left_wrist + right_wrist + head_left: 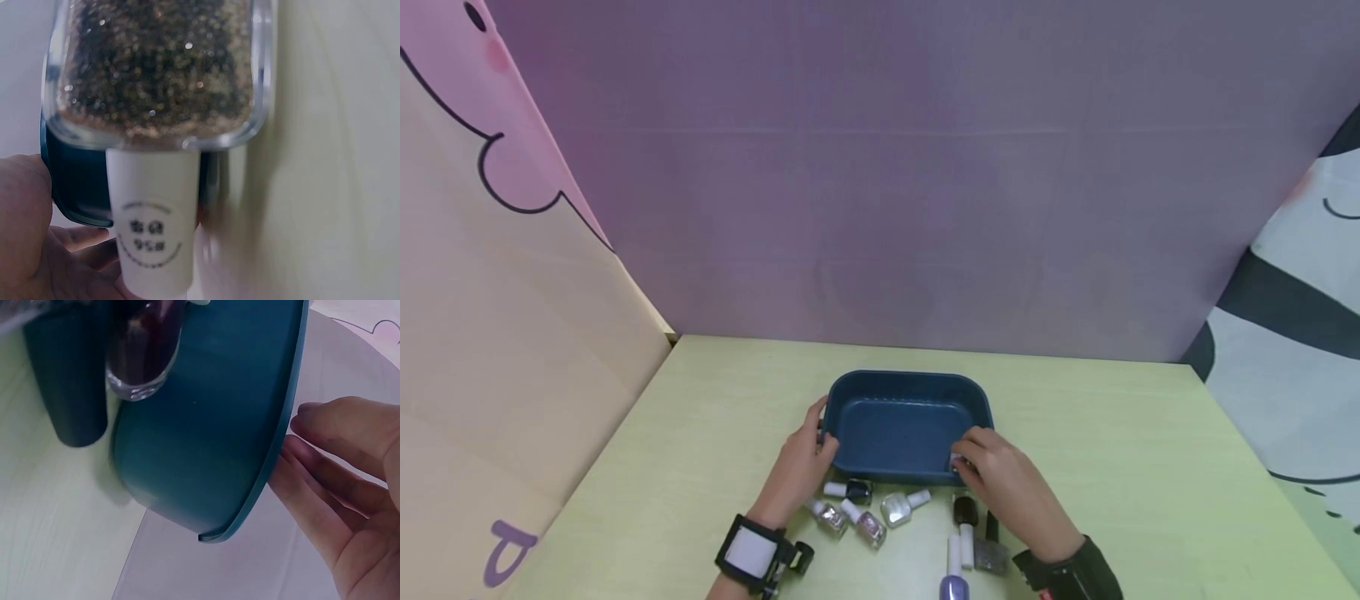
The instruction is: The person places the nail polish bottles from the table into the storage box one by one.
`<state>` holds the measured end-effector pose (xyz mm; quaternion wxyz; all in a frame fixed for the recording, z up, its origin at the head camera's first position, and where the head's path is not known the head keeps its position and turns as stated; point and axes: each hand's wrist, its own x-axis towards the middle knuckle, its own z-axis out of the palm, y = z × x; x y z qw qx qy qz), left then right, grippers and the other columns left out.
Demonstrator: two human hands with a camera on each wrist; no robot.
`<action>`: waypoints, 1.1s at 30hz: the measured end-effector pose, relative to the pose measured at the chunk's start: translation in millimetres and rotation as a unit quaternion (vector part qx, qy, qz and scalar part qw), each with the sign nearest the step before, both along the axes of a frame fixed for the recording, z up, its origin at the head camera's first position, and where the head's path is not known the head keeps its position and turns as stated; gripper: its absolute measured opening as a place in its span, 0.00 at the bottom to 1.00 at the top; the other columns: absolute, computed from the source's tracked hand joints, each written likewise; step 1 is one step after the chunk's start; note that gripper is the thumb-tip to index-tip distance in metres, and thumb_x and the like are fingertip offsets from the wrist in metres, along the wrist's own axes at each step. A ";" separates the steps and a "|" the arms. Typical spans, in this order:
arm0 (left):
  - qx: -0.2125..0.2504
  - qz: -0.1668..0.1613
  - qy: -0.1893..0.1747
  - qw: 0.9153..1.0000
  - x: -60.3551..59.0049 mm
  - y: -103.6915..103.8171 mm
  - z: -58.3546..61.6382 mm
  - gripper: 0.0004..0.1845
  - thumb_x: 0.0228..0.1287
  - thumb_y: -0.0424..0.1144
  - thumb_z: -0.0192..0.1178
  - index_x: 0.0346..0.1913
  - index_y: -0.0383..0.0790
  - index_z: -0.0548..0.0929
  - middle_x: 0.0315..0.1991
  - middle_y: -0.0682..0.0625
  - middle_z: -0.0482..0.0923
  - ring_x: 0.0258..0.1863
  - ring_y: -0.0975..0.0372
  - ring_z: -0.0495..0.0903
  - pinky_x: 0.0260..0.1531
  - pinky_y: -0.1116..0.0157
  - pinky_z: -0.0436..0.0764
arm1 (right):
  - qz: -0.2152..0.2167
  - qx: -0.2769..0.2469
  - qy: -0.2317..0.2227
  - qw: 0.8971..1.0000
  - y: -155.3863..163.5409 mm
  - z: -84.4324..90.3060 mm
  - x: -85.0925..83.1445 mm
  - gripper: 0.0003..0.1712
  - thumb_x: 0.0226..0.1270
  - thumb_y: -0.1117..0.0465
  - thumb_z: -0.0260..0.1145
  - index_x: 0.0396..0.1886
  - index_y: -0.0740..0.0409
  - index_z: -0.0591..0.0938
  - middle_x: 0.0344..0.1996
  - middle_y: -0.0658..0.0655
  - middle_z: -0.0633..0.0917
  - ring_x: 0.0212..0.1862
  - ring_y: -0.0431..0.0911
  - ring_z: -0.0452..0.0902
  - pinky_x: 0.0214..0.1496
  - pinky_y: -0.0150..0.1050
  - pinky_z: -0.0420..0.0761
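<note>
A dark blue tray (910, 477) with raised walls lies on the table. My left hand (801, 462) grips its left wall, thumb at the rim and fingers outside. At the right front corner, my right hand (1003, 479) pinches a small whitish thing (956, 461); its kind is mostly hidden by the fingers. Beyond the tray rim (284, 425), the right wrist view shows the thumb and bent fingers (312, 506). A glitter nail polish bottle (162, 69) with a white cap (156, 212) stands large before the left hand (69, 256).
In front of the tray lie several nail polish bottles: a black one (859, 492), glitter ones (871, 529), a pearly one (895, 509), a dark brown one (966, 510), a lavender one (954, 587) and a grey one (991, 557). A purple backdrop (925, 208) rises behind the table.
</note>
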<state>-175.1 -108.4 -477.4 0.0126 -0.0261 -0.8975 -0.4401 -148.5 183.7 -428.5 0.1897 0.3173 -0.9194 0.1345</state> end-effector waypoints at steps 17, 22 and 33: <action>0.001 -0.001 -0.002 1.000 1.2 0.1 1.3 0.34 0.71 0.36 0.51 0.77 0.44 0.56 0.38 0.49 0.79 0.24 0.64 0.72 0.20 0.67 0.71 | 0.037 -0.013 0.038 0.998 -7.0 -0.8 3.0 0.10 0.49 0.66 0.78 0.33 0.57 0.87 0.30 0.48 0.81 0.34 0.37 0.75 0.33 0.26 0.78; 0.003 0.000 0.000 1.000 1.5 -0.1 1.9 0.33 0.72 0.36 0.51 0.78 0.46 0.56 0.39 0.48 0.79 0.25 0.63 0.73 0.21 0.67 0.72 | 0.046 -0.008 0.047 0.998 -8.9 -1.5 4.3 0.10 0.50 0.64 0.79 0.32 0.55 0.86 0.29 0.46 0.80 0.33 0.37 0.74 0.32 0.26 0.77; -0.003 -0.003 0.005 1.000 1.8 0.0 2.2 0.33 0.72 0.36 0.51 0.77 0.43 0.56 0.46 0.44 0.81 0.26 0.64 0.74 0.22 0.67 0.72 | 0.047 -0.006 0.035 0.998 -12.4 -3.4 7.8 0.08 0.50 0.63 0.79 0.30 0.52 0.87 0.28 0.45 0.81 0.32 0.36 0.74 0.33 0.27 0.77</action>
